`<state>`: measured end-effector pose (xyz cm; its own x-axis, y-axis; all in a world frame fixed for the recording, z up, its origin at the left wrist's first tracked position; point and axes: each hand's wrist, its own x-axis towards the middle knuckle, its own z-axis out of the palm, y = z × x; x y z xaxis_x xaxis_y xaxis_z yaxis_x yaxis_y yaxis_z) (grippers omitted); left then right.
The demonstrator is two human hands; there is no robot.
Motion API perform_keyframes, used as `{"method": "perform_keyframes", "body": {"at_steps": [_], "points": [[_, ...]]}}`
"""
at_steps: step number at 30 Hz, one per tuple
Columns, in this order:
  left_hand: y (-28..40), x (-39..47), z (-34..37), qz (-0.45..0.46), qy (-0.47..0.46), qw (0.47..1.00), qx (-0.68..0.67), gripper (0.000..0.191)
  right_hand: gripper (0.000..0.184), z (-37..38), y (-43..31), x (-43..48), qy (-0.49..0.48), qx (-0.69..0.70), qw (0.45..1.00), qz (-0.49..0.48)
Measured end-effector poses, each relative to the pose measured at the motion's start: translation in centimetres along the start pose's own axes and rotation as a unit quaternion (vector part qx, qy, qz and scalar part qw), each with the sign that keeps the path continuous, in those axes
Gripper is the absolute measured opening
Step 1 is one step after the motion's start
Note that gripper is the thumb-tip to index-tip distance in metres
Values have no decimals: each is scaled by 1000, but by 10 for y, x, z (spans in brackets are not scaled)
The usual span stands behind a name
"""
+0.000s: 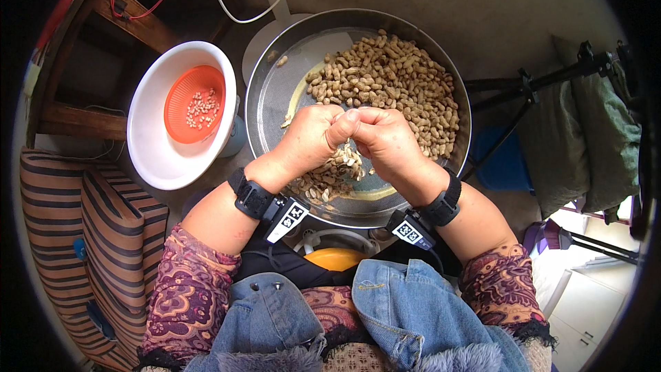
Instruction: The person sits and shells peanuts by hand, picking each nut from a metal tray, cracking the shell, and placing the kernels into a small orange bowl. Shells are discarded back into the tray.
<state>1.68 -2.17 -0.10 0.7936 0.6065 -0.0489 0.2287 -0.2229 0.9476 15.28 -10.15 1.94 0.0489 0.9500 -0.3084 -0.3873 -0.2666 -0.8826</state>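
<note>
My left hand (316, 132) and my right hand (383, 132) meet at thumbs and fingertips over a round metal sieve (268, 108). Whatever they pinch is hidden by the fingers. A large heap of unshelled peanuts (392, 72) fills the sieve's far right part. Broken peanut shells (335, 173) lie below and between my hands on the near side of the mesh. At the left, an orange plastic basket (178, 98) holds shelled peanut kernels (202, 108) and sits inside a white basin (150, 150).
A striped cushioned seat (113, 222) stands at the left, below a wooden frame (139, 23). Right of the sieve are a black tripod (521, 90), a blue container (501, 160) and green sacks (557, 139). A white cable (227, 10) hangs near the sieve's far rim.
</note>
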Motion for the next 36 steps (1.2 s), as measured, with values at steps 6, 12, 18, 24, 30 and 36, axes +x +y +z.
{"method": "perform_keyframes", "body": {"at_steps": [6,12,18,24,30,36], "points": [[4,4,8,19,-6,988,-155,59,19,0,2,4,9,34,999,15],[10,-1,4,-146,-56,863,-480,43,19,1,0,10,49,66,997,-14],[13,-1,18,-60,61,950,-299,38,17,9,1,4,97,-38,991,-83],[11,0,17,-39,103,960,-256,39,18,8,4,5,60,9,994,-87],[11,1,3,-112,78,926,-351,35,17,3,3,11,23,87,996,-27],[10,2,5,-209,63,836,-504,32,14,0,4,12,54,-354,879,-315]]}}
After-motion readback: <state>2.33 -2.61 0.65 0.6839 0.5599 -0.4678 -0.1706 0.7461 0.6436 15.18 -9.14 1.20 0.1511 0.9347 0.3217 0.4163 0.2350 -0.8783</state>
